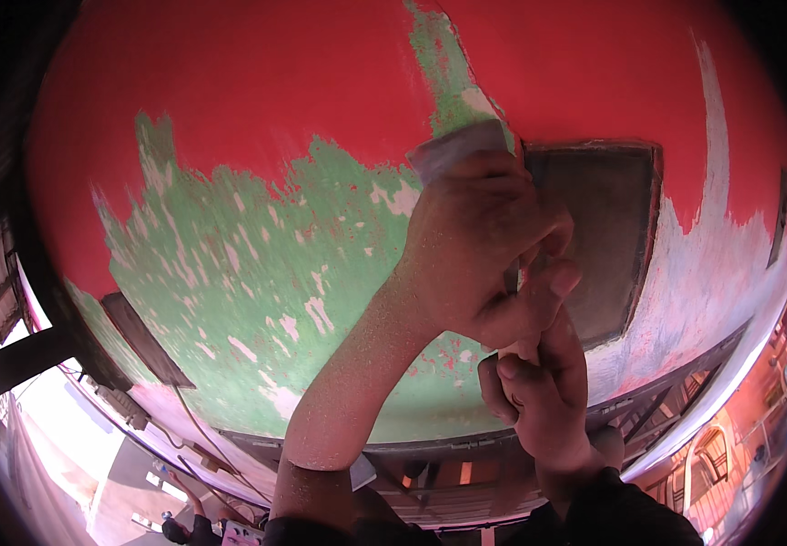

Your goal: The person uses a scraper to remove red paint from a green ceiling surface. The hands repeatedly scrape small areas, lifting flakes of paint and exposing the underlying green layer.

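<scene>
A wide-bladed scraper (465,145) lies against a painted wall, its blade at the border of red paint (250,89) and bared green paint (230,286). My left hand (482,239) covers the blade's lower part and its shank, fingers wrapped around. Just below it, my right hand (543,403) grips the light-coloured handle (522,349), most of which is hidden by the fingers. Above the blade, a narrow scraped strip (441,61) runs up through the red. Pale patches (318,314) show within the green. Fine specks cling to my left forearm (346,382).
Right beside my hands is a dark rectangular panel (591,232) with a raised border. A whitish scraped area (694,293) lies beyond it. A brown plate (148,341) with a cable (192,416) is at left. Far below are another person (189,525) and chairs (711,450).
</scene>
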The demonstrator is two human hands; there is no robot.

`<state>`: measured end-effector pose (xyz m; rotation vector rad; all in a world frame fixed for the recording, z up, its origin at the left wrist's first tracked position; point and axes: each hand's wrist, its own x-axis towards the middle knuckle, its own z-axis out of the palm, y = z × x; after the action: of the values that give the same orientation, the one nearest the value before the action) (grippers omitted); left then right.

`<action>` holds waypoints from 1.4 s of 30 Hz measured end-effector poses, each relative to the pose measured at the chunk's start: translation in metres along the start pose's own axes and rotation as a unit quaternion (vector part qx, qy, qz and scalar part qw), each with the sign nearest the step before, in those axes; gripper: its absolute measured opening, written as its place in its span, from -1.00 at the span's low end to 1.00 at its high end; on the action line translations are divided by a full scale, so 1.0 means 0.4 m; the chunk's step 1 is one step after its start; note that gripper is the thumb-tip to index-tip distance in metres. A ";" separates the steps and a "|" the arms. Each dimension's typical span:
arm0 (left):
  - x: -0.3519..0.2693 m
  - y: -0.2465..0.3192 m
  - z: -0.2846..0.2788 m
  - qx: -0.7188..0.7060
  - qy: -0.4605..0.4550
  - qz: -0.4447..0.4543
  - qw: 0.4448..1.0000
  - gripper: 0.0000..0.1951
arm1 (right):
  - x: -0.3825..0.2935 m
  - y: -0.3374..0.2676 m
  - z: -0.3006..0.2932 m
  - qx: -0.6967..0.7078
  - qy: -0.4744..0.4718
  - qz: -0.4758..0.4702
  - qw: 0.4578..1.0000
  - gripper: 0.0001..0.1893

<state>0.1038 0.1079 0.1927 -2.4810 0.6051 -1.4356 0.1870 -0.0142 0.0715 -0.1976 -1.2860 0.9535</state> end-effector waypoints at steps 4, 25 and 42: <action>-0.003 0.009 0.017 -0.064 0.036 -0.018 0.997 -0.52 | -0.020 -0.007 0.009 -0.016 0.082 0.021 0.996 -0.69; 0.016 -0.012 0.027 -0.010 0.057 0.009 0.998 -0.75 | 0.008 -0.009 -0.023 -0.057 0.021 -0.024 0.998 -0.63; 0.006 0.002 0.020 -0.031 0.060 -0.066 0.996 -0.72 | 0.030 -0.022 0.012 -0.071 0.018 -0.031 0.997 -0.76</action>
<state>0.1117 0.1060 0.1901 -2.5384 0.5226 -1.6487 0.1868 -0.0132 0.0873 -0.2825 -1.3205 0.8026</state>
